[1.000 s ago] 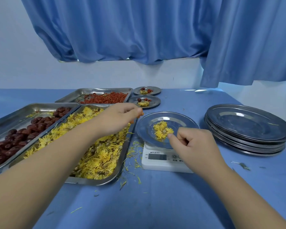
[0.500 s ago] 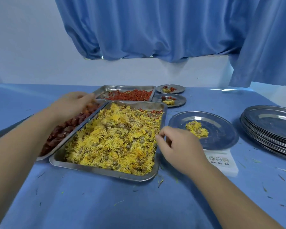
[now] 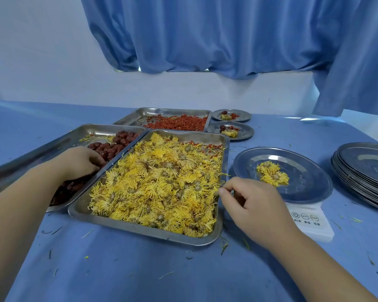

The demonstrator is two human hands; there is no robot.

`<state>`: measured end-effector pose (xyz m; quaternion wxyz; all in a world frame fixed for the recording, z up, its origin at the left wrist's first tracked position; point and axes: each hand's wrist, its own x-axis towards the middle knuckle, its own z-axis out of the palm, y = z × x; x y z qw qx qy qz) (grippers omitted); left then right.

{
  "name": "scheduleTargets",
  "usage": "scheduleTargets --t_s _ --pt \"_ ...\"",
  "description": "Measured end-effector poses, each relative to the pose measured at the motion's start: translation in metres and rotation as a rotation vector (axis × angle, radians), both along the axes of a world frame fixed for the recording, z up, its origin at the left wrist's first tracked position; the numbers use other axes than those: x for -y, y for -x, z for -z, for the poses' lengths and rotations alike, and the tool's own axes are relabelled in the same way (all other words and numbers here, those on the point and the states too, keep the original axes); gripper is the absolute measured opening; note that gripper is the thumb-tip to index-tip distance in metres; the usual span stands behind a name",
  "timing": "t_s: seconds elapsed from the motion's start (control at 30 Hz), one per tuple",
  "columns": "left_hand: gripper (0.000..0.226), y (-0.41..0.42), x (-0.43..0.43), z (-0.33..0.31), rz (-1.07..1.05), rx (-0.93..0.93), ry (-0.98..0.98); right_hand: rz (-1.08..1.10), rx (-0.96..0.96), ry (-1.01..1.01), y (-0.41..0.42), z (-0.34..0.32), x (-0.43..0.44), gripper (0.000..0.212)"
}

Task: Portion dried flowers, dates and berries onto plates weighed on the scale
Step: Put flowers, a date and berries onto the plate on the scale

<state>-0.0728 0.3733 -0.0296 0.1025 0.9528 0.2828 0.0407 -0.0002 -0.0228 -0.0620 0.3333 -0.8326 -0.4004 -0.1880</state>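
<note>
The left hand (image 3: 81, 162) is down in the date tray (image 3: 52, 144), fingers curled among the red dates (image 3: 116, 144). Its fingertips are buried, so I cannot tell whether it grips one. Beside it, the flower tray (image 3: 226, 162) is heaped with dried chrysanthemums (image 3: 162, 182), with the goji berries (image 3: 179, 124) behind. The right hand (image 3: 255, 205), fingers curled, has its forefinger at that tray's right rim; whether it pinches anything is unclear. A plate (image 3: 303, 182) with two flowers sits on the scale (image 3: 310, 223), which the wrist partly hides. The plate stack (image 3: 367, 166) is cut off at the right edge.
</note>
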Motion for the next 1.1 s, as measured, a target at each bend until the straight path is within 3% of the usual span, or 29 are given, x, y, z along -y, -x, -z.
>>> scheduleTargets --t_s 0.3,0.53,0.63,0.73,0.83,0.9,1.1 --pt "0.045 -0.003 0.004 0.001 -0.034 0.081 0.059 -0.021 -0.022 -0.034 0.002 -0.001 0.003 0.020" --pt "0.026 -0.001 0.007 0.007 -0.093 0.137 0.102 -0.018 -0.048 -0.075 0.000 -0.002 0.007 0.021" --pt "0.017 0.000 0.008 0.009 -0.129 0.300 0.138 -0.006 -0.061 -0.100 -0.003 -0.002 0.009 0.021" --pt "0.011 0.004 0.014 0.003 -0.159 0.580 0.322 -0.002 -0.054 -0.125 -0.004 -0.003 0.010 0.024" --pt "0.016 0.002 0.027 -0.007 -0.167 0.742 0.683 0.003 -0.056 -0.135 -0.004 -0.004 0.010 0.024" --pt "0.017 -0.003 0.040 -0.012 -0.103 0.777 0.844 0.009 -0.080 -0.177 -0.005 -0.006 0.012 0.025" --pt "0.020 -0.030 0.091 -0.026 0.118 0.733 1.006 0.086 -0.397 -0.569 -0.017 -0.019 0.028 0.030"
